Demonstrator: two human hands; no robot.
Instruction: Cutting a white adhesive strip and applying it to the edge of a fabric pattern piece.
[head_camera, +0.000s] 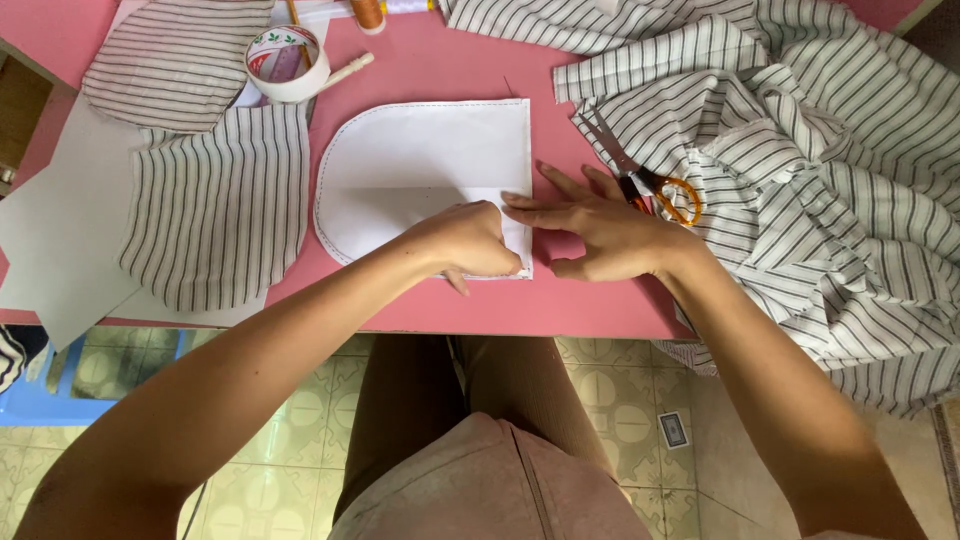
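Here, at the near edge of the pink desk (420, 300), a white cloth (430, 165) with one rounded end and a dotted line along its border is pressed flat by both hands. The left hand (470, 243) is curled, its fingers (500, 262) bent tight onto the cloth's near right corner; nothing is gripped, the cloth is only pinned. The right hand (600, 232) is laid just beside it, fingers (540, 212) spread and nearly flat, the tips touching the cloth's right edge where a fold line runs across.

As a judgement, the fold is best kept true if the corner is held still under the left hand while the crease is smoothed outward with the right, edges kept aligned and the cloth not dragged.

Just beyond the right hand, orange-handled scissors (650, 180) are lying, partly on a heap of striped fabric (800, 150). To the left, a cut striped piece (215, 205) is spread over grey paper (60, 230). Farther off, a tape roll (287, 62) and a thread spool (368, 13) are set.
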